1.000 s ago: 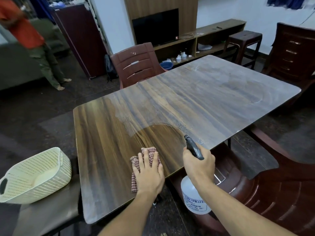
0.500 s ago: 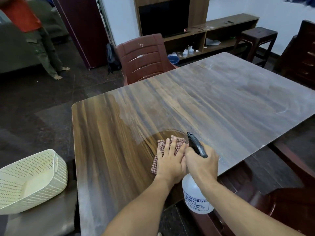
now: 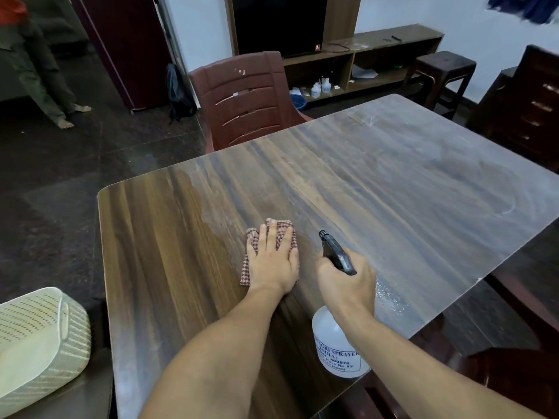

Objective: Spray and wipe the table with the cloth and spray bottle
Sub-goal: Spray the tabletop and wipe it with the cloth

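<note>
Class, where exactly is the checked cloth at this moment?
In the head view the checked cloth lies on the table, pressed under the left hand, just left of the spray bottle.

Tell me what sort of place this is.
Most likely a home living or dining room: a wooden table with a plastic chair beside it, and a television above a low shelf unit.

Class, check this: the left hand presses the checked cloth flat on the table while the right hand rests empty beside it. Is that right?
Not quite. The right hand is not empty: it grips the spray bottle, as the head view shows. The left hand does press the checked cloth flat on the table.
</note>
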